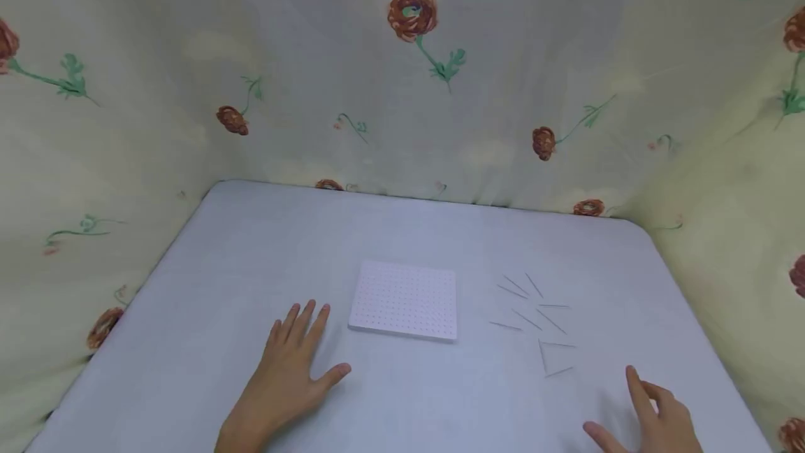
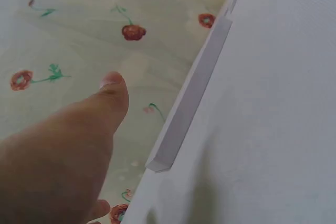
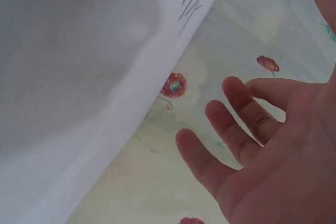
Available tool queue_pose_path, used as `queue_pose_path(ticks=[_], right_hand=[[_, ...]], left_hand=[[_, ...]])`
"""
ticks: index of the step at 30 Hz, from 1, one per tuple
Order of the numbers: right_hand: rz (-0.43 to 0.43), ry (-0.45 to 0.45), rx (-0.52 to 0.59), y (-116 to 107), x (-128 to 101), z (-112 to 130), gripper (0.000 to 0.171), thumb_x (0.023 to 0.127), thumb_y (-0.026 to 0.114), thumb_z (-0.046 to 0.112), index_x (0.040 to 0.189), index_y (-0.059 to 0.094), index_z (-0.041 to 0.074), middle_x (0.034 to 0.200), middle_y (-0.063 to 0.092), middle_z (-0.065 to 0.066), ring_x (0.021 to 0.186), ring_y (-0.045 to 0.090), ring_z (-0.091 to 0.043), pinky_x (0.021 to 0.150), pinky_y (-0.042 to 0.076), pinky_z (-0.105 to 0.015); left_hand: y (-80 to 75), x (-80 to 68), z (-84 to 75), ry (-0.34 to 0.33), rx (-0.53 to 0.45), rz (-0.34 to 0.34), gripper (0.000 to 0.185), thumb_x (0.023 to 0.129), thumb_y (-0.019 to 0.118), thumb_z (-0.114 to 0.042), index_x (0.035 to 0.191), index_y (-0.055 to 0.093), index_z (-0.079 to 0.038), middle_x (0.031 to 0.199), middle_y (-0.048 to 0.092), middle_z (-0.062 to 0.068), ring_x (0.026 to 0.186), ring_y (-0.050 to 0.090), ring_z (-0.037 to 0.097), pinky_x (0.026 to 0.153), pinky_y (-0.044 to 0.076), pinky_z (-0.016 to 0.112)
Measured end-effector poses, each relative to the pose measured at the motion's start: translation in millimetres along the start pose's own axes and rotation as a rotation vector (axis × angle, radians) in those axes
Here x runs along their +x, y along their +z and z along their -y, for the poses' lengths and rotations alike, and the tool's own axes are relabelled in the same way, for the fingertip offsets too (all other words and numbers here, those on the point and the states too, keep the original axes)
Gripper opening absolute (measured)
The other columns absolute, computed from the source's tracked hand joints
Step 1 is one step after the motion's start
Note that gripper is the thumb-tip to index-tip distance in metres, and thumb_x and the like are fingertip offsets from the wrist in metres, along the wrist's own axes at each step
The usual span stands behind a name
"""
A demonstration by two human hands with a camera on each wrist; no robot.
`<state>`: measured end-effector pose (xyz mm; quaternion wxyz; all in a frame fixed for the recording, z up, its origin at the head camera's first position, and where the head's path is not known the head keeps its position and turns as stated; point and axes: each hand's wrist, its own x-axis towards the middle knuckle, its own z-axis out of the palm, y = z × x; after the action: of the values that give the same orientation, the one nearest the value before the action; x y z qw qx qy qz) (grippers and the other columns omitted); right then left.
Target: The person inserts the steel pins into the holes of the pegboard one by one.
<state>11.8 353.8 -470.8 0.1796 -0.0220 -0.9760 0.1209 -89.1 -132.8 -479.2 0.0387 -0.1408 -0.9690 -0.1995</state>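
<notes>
Your left hand (image 1: 286, 369) lies flat and empty on the desk (image 1: 251, 243), just left of the white pegboard (image 1: 405, 299). Thin sticks (image 1: 534, 317) lie scattered right of it. Your right hand (image 1: 654, 418) hovers relaxed and empty; pinch one stick cleanly.

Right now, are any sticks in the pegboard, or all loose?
All loose: the sticks lie scattered beside the pegboard, whose holes show empty.

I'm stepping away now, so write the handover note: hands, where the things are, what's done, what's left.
Left hand: flat on the table, fingers straight, holding nothing, just left of the white pegboard.
Right hand: open, fingers relaxed, no grip on anything, at the near right edge.
Thin sticks: scattered loose on the table right of the pegboard.
Done: none visibly standing in the board.
Left: all sticks remain loose.
</notes>
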Motion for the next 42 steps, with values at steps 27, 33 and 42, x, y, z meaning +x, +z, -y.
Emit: queue_pose_path(ticks=[27, 33, 42], right_hand=[[0.212, -0.158, 0.125, -2, 47, -24, 0.062, 0.071, 0.08, 0.039, 0.127, 0.061, 0.017, 0.094, 0.061, 0.009, 0.09, 0.059, -0.015, 0.076, 0.047, -0.03], [0.185, -0.152, 0.142, -3, 46, -36, 0.058, 0.071, 0.08, 0.035, 0.123, 0.064, 0.017, 0.093, 0.062, 0.009, 0.086, 0.059, -0.012, 0.075, 0.045, -0.022], [0.288, -0.052, 0.217, 4, 56, -40, 0.058, 0.076, 0.074, 0.044, 0.127, 0.062, 0.02, 0.1, 0.063, 0.006, 0.097, 0.064, -0.018, 0.084, 0.05, -0.036]], left_hand=[[43.1, 56.2, -17.1, -0.058, -0.217, 0.054, 0.105, 0.081, 0.059, -0.063, 0.151, 0.011, -0.001, 0.156, 0.018, 0.02, 0.145, 0.018, 0.036, 0.115, 0.025, 0.054], [50.3, 61.2, -26.9, -0.013, -0.188, 0.038, 0.103, 0.081, 0.063, -0.058, 0.149, 0.015, 0.002, 0.155, 0.022, 0.021, 0.144, 0.02, 0.038, 0.115, 0.024, 0.054], [50.9, 56.0, -28.1, -0.009, -0.128, -0.013, 0.1, 0.079, 0.069, -0.053, 0.147, 0.022, 0.003, 0.151, 0.028, 0.024, 0.141, 0.023, 0.042, 0.112, 0.025, 0.058]])
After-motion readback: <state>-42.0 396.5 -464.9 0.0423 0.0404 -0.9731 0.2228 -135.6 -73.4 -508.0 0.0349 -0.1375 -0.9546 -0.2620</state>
